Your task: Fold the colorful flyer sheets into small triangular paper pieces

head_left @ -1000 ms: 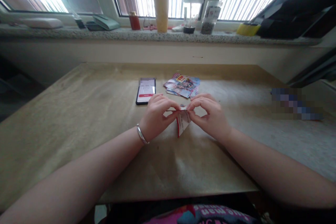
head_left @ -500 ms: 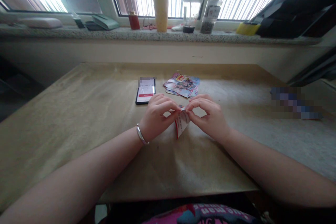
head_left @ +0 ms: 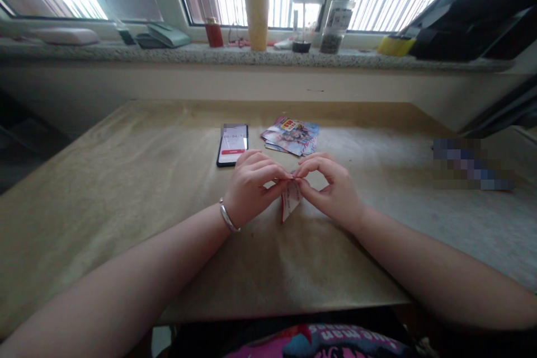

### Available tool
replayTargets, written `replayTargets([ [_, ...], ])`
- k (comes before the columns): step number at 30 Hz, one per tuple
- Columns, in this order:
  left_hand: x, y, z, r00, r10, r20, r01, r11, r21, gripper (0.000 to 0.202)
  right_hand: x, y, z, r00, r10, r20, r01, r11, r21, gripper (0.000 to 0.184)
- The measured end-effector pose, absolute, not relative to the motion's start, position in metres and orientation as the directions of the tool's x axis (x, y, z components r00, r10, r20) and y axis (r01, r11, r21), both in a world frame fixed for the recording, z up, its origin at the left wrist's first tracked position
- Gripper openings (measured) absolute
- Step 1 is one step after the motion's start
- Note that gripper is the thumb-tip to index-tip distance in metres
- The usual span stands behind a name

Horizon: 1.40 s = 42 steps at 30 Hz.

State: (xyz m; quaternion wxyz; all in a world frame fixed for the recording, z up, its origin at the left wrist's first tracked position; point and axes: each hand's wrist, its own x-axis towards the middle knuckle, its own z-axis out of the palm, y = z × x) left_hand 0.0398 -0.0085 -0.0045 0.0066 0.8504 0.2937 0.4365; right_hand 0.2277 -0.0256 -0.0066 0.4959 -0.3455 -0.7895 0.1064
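Observation:
A small piece of printed paper (head_left: 290, 203), white with a red edge, hangs down between my fingertips above the table. My left hand (head_left: 255, 182) pinches its top edge from the left, thumb against forefinger. From the right, my right hand (head_left: 329, 187) pinches the same edge, its fingertips touching those of my left. The folded upper part of the paper is mostly hidden by the fingers. Just behind the hands lies a loose stack of colourful printed cards (head_left: 291, 135). A phone (head_left: 232, 145) with a lit screen rests flat behind my left hand.
The tan-covered table (head_left: 138, 190) reaches back to the wall below a stone windowsill (head_left: 188, 56). On the sill stand a tall yellowish cylinder (head_left: 257, 5), a red bottle (head_left: 213, 33) and a clear container (head_left: 334, 28). A blurred-out item (head_left: 472, 165) lies at the table's right.
Both hands have shifted slightly, and their fingertips are closer together. Less of the paper's top shows between them. The phone and the cards have stayed put.

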Motion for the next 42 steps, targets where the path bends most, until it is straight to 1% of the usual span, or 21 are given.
replayTargets([
  [3,0.0398,-0.008,-0.005,0.452,0.516,0.727,0.506,-0.82,0.267,0.016,0.2268,-0.0252,-0.0077,-0.263,0.671,0.693,0.433,0.724,-0.537,0.008],
  [7,0.0402,-0.0081,-0.005,0.461,0.524,0.716,0.552,-0.801,0.231,0.014,0.2249,-0.0252,-0.0079,-0.273,0.666,0.694,0.456,0.725,-0.516,0.008],
  [10,0.0407,-0.0087,-0.0055,0.464,0.516,0.72,0.537,-0.81,0.235,0.014,0.224,-0.0258,-0.0076,-0.279,0.659,0.698,0.451,0.732,-0.511,0.008],
  [13,0.041,-0.0094,-0.0066,0.467,0.508,0.724,0.52,-0.82,0.24,0.014,0.2235,-0.0258,-0.0077,-0.261,0.67,0.696,0.444,0.723,-0.53,0.008],
  [19,0.0409,-0.0098,-0.0071,0.493,0.505,0.708,0.551,-0.812,0.196,0.01,0.2226,-0.0246,-0.0098,-0.302,0.654,0.694,0.449,0.739,-0.502,0.009],
  [24,0.0418,-0.0102,-0.0062,0.492,0.499,0.713,0.527,-0.823,0.212,0.014,0.223,-0.0244,-0.0135,-0.258,0.691,0.675,0.446,0.705,-0.552,0.011],
  [27,0.042,-0.0102,-0.0066,0.488,0.506,0.711,0.528,-0.82,0.221,0.015,0.2223,-0.0243,-0.0148,-0.252,0.696,0.673,0.444,0.701,-0.558,0.012],
  [33,0.0405,-0.0091,-0.0084,0.541,0.498,0.678,0.558,-0.815,0.153,0.011,0.2198,-0.0247,-0.0149,-0.268,0.697,0.665,0.477,0.696,-0.536,0.012],
  [38,0.0395,-0.0079,-0.0076,0.536,0.491,0.687,0.528,-0.83,0.181,0.013,0.2215,-0.0241,-0.0148,-0.261,0.704,0.66,0.492,0.686,-0.536,0.014],
  [42,0.0395,-0.0078,-0.0055,0.513,0.507,0.692,0.529,-0.823,0.21,0.017,0.2249,-0.0225,-0.0147,-0.255,0.709,0.658,0.51,0.677,-0.531,0.014],
])
